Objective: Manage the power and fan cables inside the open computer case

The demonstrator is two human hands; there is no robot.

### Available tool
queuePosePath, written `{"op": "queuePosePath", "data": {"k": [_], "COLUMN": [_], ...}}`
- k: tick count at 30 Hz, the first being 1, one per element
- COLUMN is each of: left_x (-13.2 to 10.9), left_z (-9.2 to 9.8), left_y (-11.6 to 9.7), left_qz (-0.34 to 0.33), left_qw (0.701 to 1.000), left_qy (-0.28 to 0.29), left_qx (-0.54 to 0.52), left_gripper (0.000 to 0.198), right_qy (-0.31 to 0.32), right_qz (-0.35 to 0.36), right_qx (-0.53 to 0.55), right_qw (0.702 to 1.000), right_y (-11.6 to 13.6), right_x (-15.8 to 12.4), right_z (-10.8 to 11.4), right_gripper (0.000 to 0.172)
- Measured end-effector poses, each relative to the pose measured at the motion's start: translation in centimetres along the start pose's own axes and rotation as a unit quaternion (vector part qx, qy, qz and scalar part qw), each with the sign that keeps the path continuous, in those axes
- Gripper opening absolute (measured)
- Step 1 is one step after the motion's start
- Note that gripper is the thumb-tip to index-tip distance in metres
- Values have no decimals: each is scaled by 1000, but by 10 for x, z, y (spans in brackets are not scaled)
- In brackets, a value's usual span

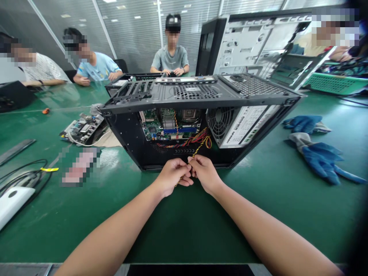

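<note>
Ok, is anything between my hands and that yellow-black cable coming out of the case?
No. Both the left hand and right hand already pinch the yellow-black cable in front of the open computer case. Nothing visible lies between them.

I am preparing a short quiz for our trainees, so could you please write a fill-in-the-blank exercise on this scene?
1. Both hands, the left hand and the right hand, pinch a twisted cable coloured yellow and ____.
2. The cable runs out of an open black computer ____, which lies on the table.
3. The table's surface is ____.
4. To the right of the case lie blue ____.

Missing words: black; case; green; gloves.
</note>
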State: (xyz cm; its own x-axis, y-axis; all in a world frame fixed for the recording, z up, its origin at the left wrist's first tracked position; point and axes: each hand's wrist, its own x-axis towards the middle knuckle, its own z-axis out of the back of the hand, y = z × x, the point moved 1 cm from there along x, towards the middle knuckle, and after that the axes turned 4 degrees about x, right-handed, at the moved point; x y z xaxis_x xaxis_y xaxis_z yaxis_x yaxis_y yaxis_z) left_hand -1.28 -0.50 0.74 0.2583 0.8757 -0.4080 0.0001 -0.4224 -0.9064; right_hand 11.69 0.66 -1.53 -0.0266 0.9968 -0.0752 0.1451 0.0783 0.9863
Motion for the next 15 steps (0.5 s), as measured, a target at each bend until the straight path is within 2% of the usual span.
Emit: {"op": "queuePosePath", "data": {"k": [15], "left_x": [2], "left_z": [0], "left_y": [4], "left_qz": [12], "left_qw": [998], "left_qy": [33], "left_qx": [-54], "left_gripper": [13], "right_qy": [-3], "right_qz": [7], "right_qx": [3], "right_qw": [1000], "right_y": [2], "right_x": [-1], "right_z": [-1], "right_gripper": [44]}}
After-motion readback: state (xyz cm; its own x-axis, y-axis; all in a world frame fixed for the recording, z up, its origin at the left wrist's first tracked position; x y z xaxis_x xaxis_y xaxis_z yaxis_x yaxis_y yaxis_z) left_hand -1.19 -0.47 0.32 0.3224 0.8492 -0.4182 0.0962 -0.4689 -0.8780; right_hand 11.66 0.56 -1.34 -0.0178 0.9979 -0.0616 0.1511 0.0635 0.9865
